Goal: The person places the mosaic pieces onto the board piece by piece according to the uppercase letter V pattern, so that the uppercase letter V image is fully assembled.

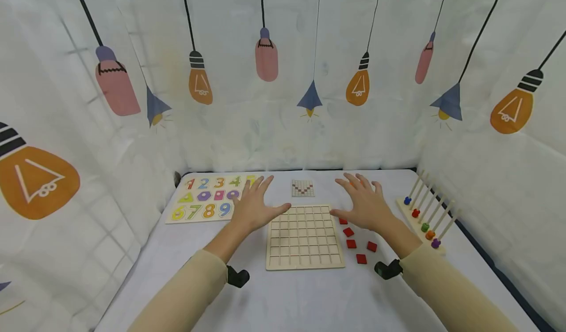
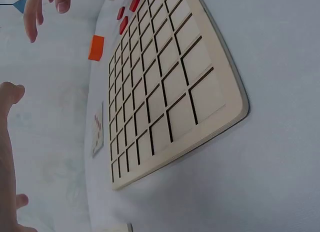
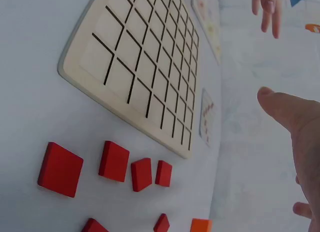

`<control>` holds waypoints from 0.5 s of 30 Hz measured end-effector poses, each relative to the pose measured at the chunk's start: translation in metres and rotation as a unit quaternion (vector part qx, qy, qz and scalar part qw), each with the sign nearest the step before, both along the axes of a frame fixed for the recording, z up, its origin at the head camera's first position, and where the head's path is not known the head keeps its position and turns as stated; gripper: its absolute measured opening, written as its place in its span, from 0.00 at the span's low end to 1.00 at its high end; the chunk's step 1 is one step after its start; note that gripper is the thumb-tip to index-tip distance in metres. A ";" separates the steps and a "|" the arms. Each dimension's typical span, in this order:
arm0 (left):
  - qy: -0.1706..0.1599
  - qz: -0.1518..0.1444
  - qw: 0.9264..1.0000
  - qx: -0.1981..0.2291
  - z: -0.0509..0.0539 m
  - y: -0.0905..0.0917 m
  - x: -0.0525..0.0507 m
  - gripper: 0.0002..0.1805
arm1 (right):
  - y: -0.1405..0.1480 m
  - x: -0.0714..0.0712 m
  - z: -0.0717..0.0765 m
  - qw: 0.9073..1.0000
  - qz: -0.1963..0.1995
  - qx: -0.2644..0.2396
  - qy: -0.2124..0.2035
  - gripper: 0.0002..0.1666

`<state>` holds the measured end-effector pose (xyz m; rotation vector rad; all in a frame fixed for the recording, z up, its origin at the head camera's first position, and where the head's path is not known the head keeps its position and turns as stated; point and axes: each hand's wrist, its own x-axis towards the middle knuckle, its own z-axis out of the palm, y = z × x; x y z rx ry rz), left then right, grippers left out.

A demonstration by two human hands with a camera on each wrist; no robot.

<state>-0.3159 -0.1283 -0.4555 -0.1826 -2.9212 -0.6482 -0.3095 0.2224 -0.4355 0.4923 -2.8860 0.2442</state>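
Note:
A wooden grid board (image 1: 305,238) with bare square cells lies on the table between my two hands. My left hand (image 1: 255,207) hovers above the board's far left side, fingers spread, holding nothing. On the other side my right hand (image 1: 364,204) is raised likewise near the far right corner, its fingers apart and nothing in them. Several red square tiles (image 1: 351,244) are scattered right of the board; in the right wrist view a red tile (image 3: 60,169) lies close to the board's edge. Beyond the board is a small pattern card (image 1: 302,188) with coloured squares.
A number and shape puzzle board (image 1: 199,214) lies at the back left. Along the right edge stands a wooden peg rack (image 1: 409,208) with coloured pieces at its pegs. An orange block (image 3: 201,225) sits beyond the red tiles. Fabric walls (image 1: 287,140) enclose the table.

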 end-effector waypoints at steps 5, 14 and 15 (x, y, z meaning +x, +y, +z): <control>0.018 -0.023 0.999 0.037 -0.004 0.000 0.012 0.60 | 0.002 0.012 -0.005 0.998 0.026 -0.053 0.001 0.56; 0.003 -0.036 0.993 0.110 -0.015 0.002 0.034 0.55 | 0.010 0.029 -0.019 0.988 0.049 -0.142 -0.028 0.40; -0.002 -0.037 0.992 0.120 -0.016 0.002 0.036 0.56 | 0.011 0.030 -0.020 0.987 0.050 -0.150 -0.031 0.38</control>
